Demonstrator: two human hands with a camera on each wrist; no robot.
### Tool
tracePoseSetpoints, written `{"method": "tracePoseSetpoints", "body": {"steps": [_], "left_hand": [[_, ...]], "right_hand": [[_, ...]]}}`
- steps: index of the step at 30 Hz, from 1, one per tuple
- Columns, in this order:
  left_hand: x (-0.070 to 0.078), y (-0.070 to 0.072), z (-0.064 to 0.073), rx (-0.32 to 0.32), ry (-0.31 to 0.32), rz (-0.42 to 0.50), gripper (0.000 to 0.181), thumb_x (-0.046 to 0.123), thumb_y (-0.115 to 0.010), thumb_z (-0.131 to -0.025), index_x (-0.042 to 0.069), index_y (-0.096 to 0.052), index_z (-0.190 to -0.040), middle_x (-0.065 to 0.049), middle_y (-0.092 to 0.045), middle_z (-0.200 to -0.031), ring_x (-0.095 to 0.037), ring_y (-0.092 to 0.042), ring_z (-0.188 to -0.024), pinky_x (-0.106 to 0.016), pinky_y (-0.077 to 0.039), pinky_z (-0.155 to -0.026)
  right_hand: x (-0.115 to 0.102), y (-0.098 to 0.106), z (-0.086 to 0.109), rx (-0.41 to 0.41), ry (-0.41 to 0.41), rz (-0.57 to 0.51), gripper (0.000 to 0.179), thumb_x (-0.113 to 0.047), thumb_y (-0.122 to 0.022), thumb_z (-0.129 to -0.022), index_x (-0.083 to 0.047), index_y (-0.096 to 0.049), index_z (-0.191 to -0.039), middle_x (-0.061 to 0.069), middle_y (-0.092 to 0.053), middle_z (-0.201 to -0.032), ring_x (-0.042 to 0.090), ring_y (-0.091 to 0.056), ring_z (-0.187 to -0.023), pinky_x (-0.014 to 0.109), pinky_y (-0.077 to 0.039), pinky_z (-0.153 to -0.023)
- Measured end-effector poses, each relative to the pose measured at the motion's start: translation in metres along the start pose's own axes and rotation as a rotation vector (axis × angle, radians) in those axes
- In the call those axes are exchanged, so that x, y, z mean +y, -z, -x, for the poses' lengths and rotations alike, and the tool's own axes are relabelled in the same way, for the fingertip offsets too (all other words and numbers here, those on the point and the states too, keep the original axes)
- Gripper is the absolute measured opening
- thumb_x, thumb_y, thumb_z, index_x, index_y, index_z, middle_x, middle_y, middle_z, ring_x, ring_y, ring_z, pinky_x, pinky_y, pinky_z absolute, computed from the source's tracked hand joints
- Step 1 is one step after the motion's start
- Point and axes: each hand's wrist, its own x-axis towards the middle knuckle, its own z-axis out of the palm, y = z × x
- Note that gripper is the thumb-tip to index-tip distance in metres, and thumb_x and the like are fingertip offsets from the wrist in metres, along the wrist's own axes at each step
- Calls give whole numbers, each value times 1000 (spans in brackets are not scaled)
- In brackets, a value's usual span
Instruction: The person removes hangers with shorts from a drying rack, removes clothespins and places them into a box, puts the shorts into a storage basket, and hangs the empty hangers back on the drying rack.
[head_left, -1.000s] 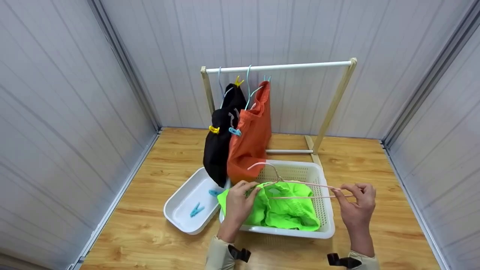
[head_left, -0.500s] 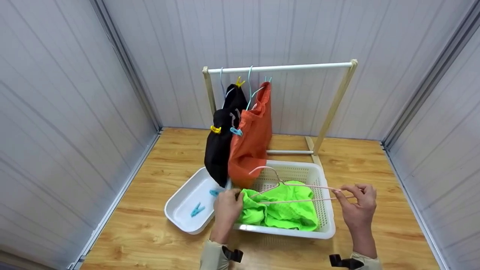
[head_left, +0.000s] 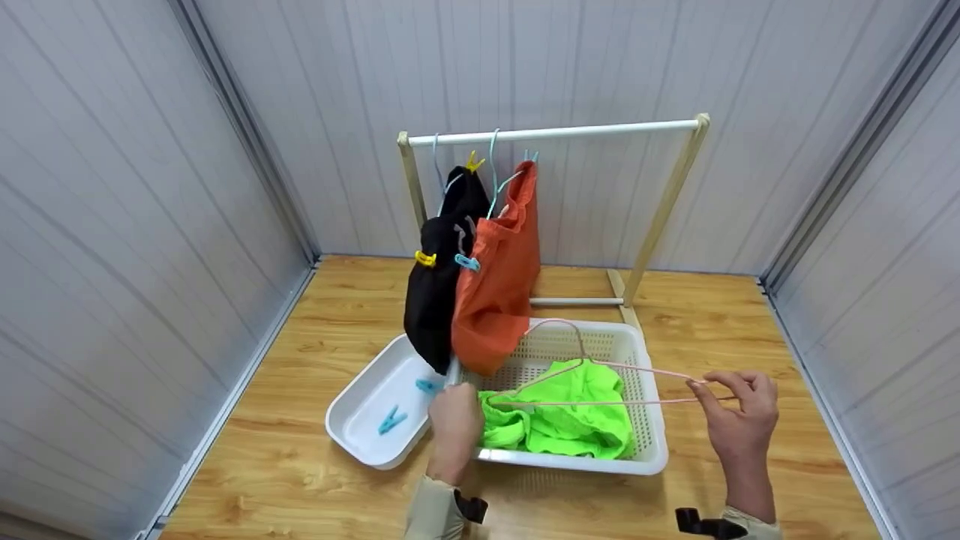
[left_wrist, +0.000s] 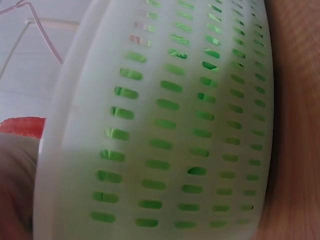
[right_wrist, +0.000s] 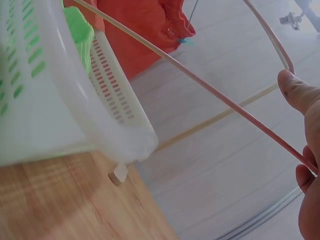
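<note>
In the head view, a bright green garment (head_left: 577, 427) lies bunched in the white perforated basket (head_left: 651, 450). My left hand (head_left: 456, 420) is at the basket's left side and grips the garment's edge; its fingertips are hidden. A thin pink clothes hanger (head_left: 637, 367) spans the basket, its hook upward, its left end at the green cloth near my left hand. My right hand (head_left: 742, 412) pinches the hanger's right end, beyond the basket's right rim. The right wrist view shows the thumb (right_wrist: 295, 90) against the hanger's pink wire (right_wrist: 220, 95).
Behind the basket stands a rack with a white rail (head_left: 585, 133). Black clothing (head_left: 435, 292) and an orange garment (head_left: 499, 292) hang there on hangers, clipped with yellow and blue pegs. A white tray (head_left: 352, 442) at left holds blue clothespins (head_left: 391, 420). Grey walls enclose the wooden floor.
My left hand moved left and down, drawing the green cloth's edge to the basket's left side. My right hand shifted right with the hanger, whose left end now shows at the cloth.
</note>
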Motion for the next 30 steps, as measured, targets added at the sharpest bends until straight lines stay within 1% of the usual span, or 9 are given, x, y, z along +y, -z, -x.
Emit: {"method": "tracePoseSetpoints", "body": {"steps": [4, 8, 10, 12, 16, 18, 20, 25, 30], "left_hand": [[2, -2, -1, 8, -65, -46, 21, -2, -65, -74, 14, -62, -61, -10, -61, -61, -32, -61, -57, -44, -45, -45], [5, 0, -2, -39, -133, -100, 19, 1, -66, -74, 14, -62, -61, -8, -60, -60, -29, -60, -56, -42, -45, -45], [7, 1, -2, -89, -157, -98, 18, 3, -67, -73, 14, -61, -60, -7, -59, -60, -28, -60, -56, -42, -45, -45], [9, 3, -2, -169, -164, -59, 19, 6, -65, -75, 15, -59, -59, -6, -58, -60, -26, -59, -55, -42, -46, -46], [13, 3, 2, -334, -143, 61, 29, 17, -60, -87, 13, -56, -59, -7, -58, -63, -25, -58, -56, -45, -47, -51], [14, 1, 5, -387, -132, 95, 34, 22, -58, -93, 12, -57, -60, -7, -59, -65, -26, -59, -58, -45, -48, -54], [15, 0, 6, -413, -127, 107, 37, 27, -58, -96, 11, -58, -63, -8, -60, -67, -27, -60, -61, -46, -49, -56], [14, -1, 6, -428, -113, 134, 34, 26, -59, -96, 10, -60, -65, -6, -58, -67, -24, -58, -61, -45, -48, -57], [13, -4, 7, -359, -120, 139, 28, 24, -67, -90, 11, -61, -65, -4, -59, -66, -21, -58, -59, -42, -47, -54]], "right_hand": [[3, 4, -1, 12, -52, 3, 23, 7, -87, -64, -2, -74, -82, 10, -48, -81, 2, -38, -84, 26, -29, -74], [3, 5, -1, 7, -68, 5, 22, 4, -87, -66, -2, -75, -82, 12, -48, -80, 5, -40, -82, 25, -30, -73], [4, 4, 0, 3, -73, 3, 21, 4, -87, -66, -2, -75, -83, 13, -48, -80, 9, -42, -81, 25, -31, -73], [5, 4, 1, 4, -82, 6, 21, 4, -87, -67, -1, -75, -83, 11, -48, -79, 12, -43, -80, 24, -32, -72], [6, 3, 4, 1, -110, 8, 22, 4, -87, -66, 0, -74, -84, 6, -49, -79, 11, -46, -78, 22, -35, -70], [6, 2, 5, 1, -119, 6, 23, 3, -87, -66, 0, -74, -84, 7, -49, -77, 10, -45, -76, 22, -36, -69], [6, 2, 5, 2, -124, 0, 23, 3, -87, -66, 0, -75, -84, 9, -49, -76, 12, -45, -72, 21, -37, -66], [6, 3, 6, 17, -125, -8, 22, 3, -87, -66, 1, -75, -84, 14, -48, -72, 16, -43, -65, 16, -37, -60], [6, 5, 7, 23, -141, 12, 22, 2, -88, -65, -1, -76, -82, 8, -50, -70, 9, -44, -61, 11, -37, -58]]}}
